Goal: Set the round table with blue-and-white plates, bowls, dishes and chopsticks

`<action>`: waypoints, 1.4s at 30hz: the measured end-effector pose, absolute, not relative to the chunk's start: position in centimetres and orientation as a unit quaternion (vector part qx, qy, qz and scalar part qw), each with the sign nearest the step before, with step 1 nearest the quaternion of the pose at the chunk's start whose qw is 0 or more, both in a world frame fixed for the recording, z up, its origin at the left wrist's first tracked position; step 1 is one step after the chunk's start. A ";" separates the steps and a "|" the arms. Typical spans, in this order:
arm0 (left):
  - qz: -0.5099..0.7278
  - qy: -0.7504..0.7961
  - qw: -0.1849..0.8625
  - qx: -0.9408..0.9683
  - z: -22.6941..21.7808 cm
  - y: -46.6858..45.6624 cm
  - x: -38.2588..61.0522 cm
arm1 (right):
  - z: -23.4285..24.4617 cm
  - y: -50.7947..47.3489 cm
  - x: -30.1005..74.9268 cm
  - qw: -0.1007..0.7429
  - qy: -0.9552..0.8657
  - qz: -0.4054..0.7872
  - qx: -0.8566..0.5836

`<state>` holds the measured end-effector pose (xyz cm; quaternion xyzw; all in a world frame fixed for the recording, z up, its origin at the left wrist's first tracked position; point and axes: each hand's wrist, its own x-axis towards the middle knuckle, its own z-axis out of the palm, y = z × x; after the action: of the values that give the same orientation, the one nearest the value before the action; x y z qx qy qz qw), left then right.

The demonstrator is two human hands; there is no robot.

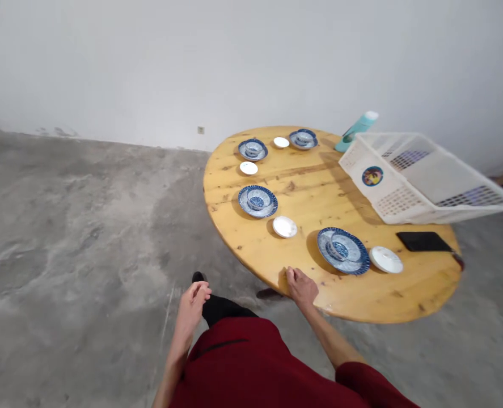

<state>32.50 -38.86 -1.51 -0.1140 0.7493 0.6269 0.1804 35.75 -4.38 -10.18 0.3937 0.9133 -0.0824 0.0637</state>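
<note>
My right hand (301,285) rests on the near edge of the round wooden table (315,192), fingers curled over the rim with nothing in them. My left hand (193,303) hangs in the air left of the table, above the floor, fingers loosely curled together and holding nothing visible. The nearest dish to my right hand is a blue patterned plate with a bowl on it (343,250), with a small white saucer (386,259) beside it. Another white saucer (284,226) lies a little further in.
Three more blue plate-and-bowl sets (257,201) (253,149) (303,138) and two white saucers (248,168) (280,142) sit across the table. A white plastic basket (421,175), a teal bottle (355,130) and a black phone (423,241) are on the right. Grey concrete floor (72,226) lies left.
</note>
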 end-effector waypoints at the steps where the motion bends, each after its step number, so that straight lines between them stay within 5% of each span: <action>1: 0.624 0.752 0.185 -0.105 -1.7 -39.2 31.0 | -10.3 -4.5 35.5 0.063 0.907 -0.083 0.408; 16: 0.553 0.798 0.234 -0.040 -0.6 -43.1 8.2 | -9.7 -7.0 27.5 0.140 0.835 -0.145 0.512; 21: 0.551 0.776 0.306 0.010 -1.2 -41.4 3.8 | -9.8 -10.0 25.4 0.011 0.815 -0.215 0.538; 27: 0.539 0.757 0.360 0.083 -1.7 -40.9 -2.9 | -10.0 -19.6 13.3 -0.111 0.855 -0.339 0.378; 32: 0.517 0.766 0.360 0.127 -1.4 -43.9 -11.5 | -9.8 -23.8 0.0 -0.129 0.878 -0.312 0.340; 42: 0.538 0.775 0.305 0.133 0.8 -50.4 -29.1 | -9.5 -26.0 -10.2 -0.031 0.807 -0.185 0.560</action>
<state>-29.05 -50.44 0.76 0.1332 0.7746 0.5379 0.3049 -10.22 -26.01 -9.53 0.5601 0.8070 -0.1849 -0.0307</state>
